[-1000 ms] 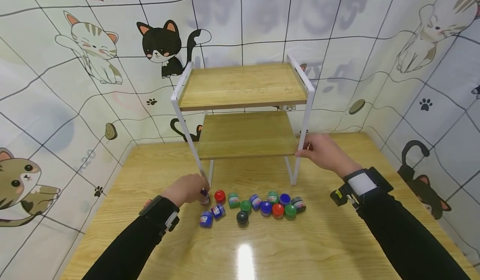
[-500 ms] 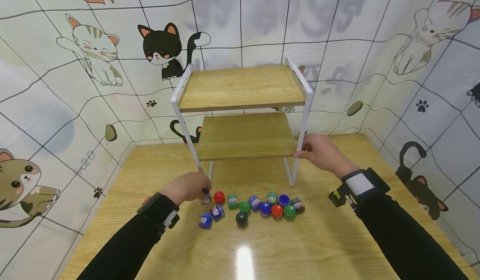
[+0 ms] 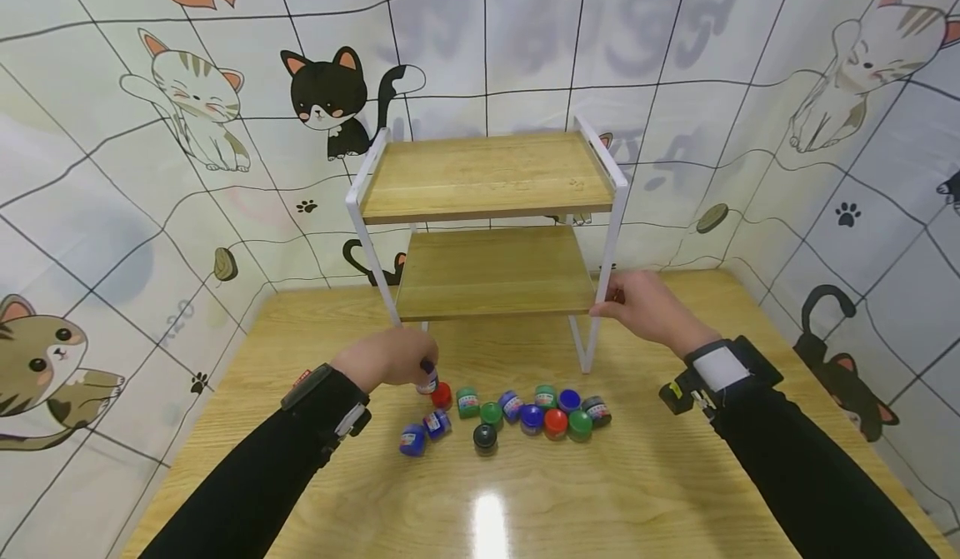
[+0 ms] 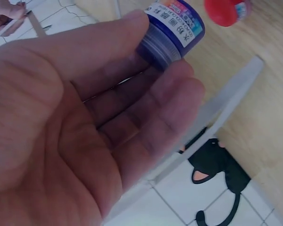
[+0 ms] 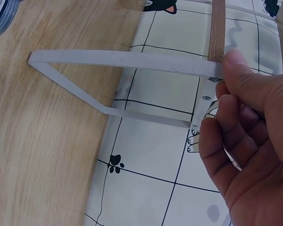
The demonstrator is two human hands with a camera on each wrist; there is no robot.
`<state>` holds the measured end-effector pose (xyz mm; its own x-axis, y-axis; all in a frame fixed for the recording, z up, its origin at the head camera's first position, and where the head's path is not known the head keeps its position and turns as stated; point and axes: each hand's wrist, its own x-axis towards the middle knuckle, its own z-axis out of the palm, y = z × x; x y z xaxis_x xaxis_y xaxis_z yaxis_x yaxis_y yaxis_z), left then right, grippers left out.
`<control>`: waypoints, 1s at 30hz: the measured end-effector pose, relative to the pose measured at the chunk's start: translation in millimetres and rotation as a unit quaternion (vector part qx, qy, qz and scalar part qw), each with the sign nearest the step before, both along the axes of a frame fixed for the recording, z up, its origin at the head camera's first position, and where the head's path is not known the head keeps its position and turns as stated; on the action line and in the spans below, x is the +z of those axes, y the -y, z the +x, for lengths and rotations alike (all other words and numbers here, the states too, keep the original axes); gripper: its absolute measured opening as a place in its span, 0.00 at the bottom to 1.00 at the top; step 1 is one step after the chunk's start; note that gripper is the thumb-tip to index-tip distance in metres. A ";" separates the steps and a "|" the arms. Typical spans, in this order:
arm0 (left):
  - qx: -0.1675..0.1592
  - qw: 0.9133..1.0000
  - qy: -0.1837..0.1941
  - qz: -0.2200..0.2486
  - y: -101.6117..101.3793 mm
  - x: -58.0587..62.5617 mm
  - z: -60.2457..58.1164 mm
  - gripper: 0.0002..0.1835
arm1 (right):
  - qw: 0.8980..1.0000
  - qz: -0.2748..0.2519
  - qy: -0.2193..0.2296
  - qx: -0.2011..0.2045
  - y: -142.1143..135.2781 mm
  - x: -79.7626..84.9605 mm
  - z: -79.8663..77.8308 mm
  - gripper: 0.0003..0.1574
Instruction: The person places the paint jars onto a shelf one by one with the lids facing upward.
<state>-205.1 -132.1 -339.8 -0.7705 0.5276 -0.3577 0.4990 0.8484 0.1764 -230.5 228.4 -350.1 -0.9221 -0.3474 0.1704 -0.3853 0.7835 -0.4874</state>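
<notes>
One blue jar (image 4: 177, 28) is clamped between the thumb and fingers of the left hand (image 3: 386, 355), low by the rack's (image 3: 487, 176) left front leg (image 3: 372, 272). Jar is at the table (image 3: 600, 492), just beside a red jar (image 3: 442, 396); can't tell if the two touch or if its base is off the wood. Right hand (image 3: 647, 301) pinches the right front leg (image 3: 611, 247) at the corner of the lower shelf (image 3: 495, 272). Other jars (image 3: 532, 418) sit loose in front of the rack.

Step in hand, as I read it: left picks up a single jar, right braces the frame. Next move probably calls for a clean lift past the red jar and that left leg, knocking neither. If a shelf is the target, it needs height over the front edge and a firm right grip so the frame doesn't shift.
</notes>
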 end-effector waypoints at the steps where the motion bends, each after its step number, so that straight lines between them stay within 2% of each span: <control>1: -0.004 1.000 -0.002 -0.002 -2.0 2.6 0.1 0.03 | 1.000 0.000 -0.001 0.001 -0.2 -0.3 -0.2 0.09; 9: -0.037 0.999 -0.012 -0.011 -15.1 25.9 2.5 0.03 | 1.000 0.000 0.005 0.003 -0.6 -0.5 -1.1 0.08; 14: -0.063 0.998 -0.015 -0.015 -23.7 47.7 1.7 0.03 | 1.000 0.000 0.009 0.001 -0.1 -0.4 -1.7 0.08; 20: -0.055 0.998 0.002 -0.017 -31.4 79.4 4.7 0.16 | 1.000 -0.001 0.008 0.005 0.3 0.7 -1.6 0.08; 26: -0.065 0.998 -0.024 -0.008 -34.5 108.9 7.5 0.14 | 1.000 -0.002 0.011 0.006 0.4 1.2 -2.2 0.08; 30: -0.061 0.998 -0.025 0.002 -33.8 124.6 8.9 0.13 | 1.000 -0.001 0.012 0.005 -0.6 1.1 -2.1 0.08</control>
<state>-196.2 -98.4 -215.2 -0.7168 0.6204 -0.3181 0.6073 0.7798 0.1523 -232.6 229.0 -349.0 -0.9229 -0.3554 0.1485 -0.3802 0.7788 -0.4989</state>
